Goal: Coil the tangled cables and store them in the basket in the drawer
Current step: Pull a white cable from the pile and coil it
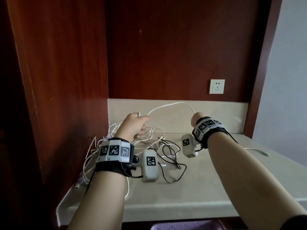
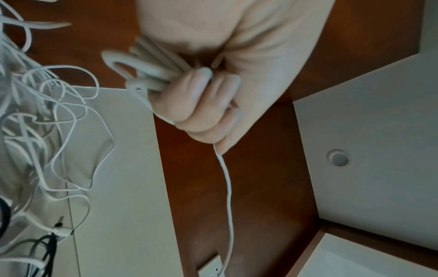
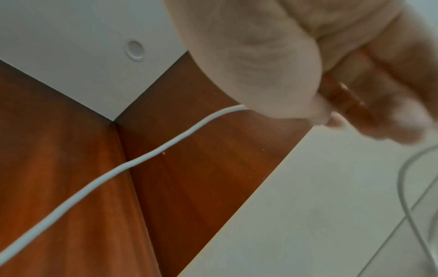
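A white cable (image 1: pixel 172 103) arcs in the air between my two hands above the counter. My left hand (image 1: pixel 135 125) is a fist round several coiled loops of this white cable (image 2: pixel 147 69), and one strand leaves the bottom of the fist. My right hand (image 1: pixel 196 118) is raised at the arc's other end. In the right wrist view the right hand (image 3: pixel 320 112) pinches the white cable (image 3: pixel 142 159) between thumb and curled fingers. A tangle of white cables (image 1: pixel 98 146) lies at the counter's left, with a black cable (image 1: pixel 171 156) looped beside it.
The beige counter (image 1: pixel 207 188) sits in a dark red wooden niche, with a wall socket (image 1: pixel 216 86) at the back right. Another white cable end (image 1: pixel 259 151) lies on the right. A purple basket rim (image 1: pixel 187 225) shows below the front edge.
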